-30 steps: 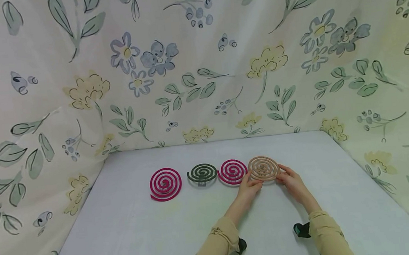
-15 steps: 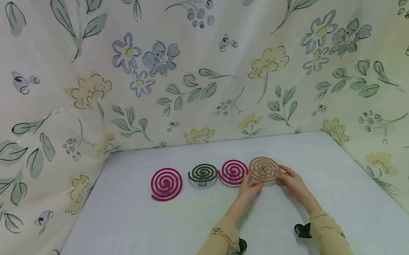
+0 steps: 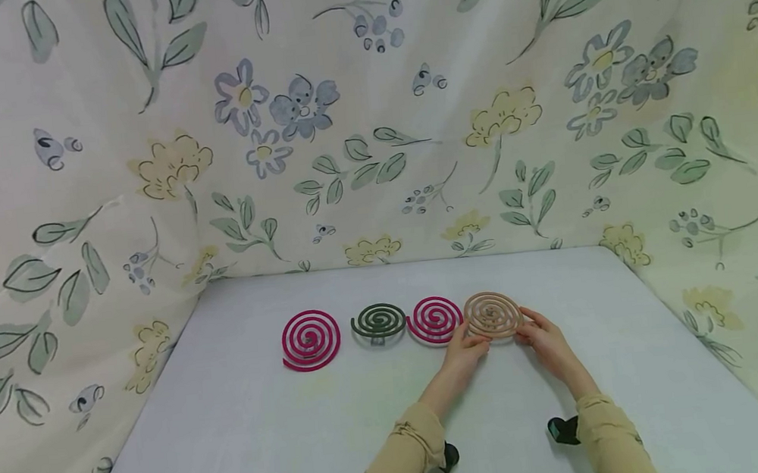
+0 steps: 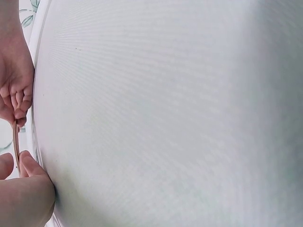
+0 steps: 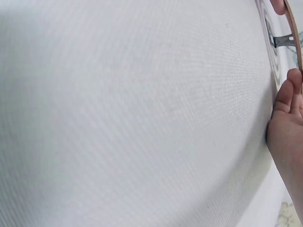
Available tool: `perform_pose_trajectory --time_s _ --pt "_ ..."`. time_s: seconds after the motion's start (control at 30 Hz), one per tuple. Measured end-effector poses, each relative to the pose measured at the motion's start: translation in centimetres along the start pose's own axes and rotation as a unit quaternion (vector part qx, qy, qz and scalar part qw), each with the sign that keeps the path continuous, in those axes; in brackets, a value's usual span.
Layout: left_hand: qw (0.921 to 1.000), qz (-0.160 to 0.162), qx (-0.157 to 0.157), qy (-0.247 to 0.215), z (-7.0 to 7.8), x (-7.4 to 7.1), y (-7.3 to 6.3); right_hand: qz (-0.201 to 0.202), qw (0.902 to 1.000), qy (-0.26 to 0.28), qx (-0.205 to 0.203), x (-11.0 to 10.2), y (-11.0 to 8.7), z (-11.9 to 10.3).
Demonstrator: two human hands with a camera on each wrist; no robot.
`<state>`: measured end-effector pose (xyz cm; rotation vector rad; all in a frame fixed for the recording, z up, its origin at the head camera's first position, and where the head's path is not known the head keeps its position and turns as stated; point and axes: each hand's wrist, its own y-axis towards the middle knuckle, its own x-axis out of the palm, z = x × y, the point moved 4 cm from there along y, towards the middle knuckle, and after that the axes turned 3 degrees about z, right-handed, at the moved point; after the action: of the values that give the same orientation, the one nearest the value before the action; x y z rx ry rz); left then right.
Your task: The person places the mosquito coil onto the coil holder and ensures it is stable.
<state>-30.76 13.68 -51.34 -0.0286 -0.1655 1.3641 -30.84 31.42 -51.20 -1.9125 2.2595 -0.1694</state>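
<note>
In the head view, a tan mosquito coil (image 3: 491, 314) stands at the right end of a row of coils. My left hand (image 3: 462, 356) pinches its near left edge, and my right hand (image 3: 545, 344) pinches the right edge. The right wrist view shows a small metal stand (image 5: 284, 40) under the thin coil edge (image 5: 296, 28), above the table. From the left wrist view, the coil appears edge-on between both hands. Immediately left of it is a crimson coil (image 3: 436, 319), close to my left fingertips.
Further left sit a dark green coil (image 3: 379, 319) on a small stand and another crimson coil (image 3: 310, 340). A white cloth table (image 3: 255, 446) lies beneath, with floral fabric (image 3: 367, 116) hanging behind and at the sides. Black wrist devices (image 3: 564, 430) hang by the sleeves.
The head view has shifted a little, so everything appears slightly further right. Both hands keep the same hold on the tan mosquito coil.
</note>
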Motion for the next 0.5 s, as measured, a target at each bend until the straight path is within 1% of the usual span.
perform_pose_trajectory --time_s 0.2,0.5 --pt "1.0 -0.003 0.002 -0.008 0.04 0.09 -0.01 -0.003 1.0 -0.008 -0.004 -0.04 -0.17 -0.04" --pt "1.0 -0.002 -0.001 -0.006 0.02 0.1 0.12 0.001 1.0 -0.007 -0.004 -0.03 -0.09 -0.02"
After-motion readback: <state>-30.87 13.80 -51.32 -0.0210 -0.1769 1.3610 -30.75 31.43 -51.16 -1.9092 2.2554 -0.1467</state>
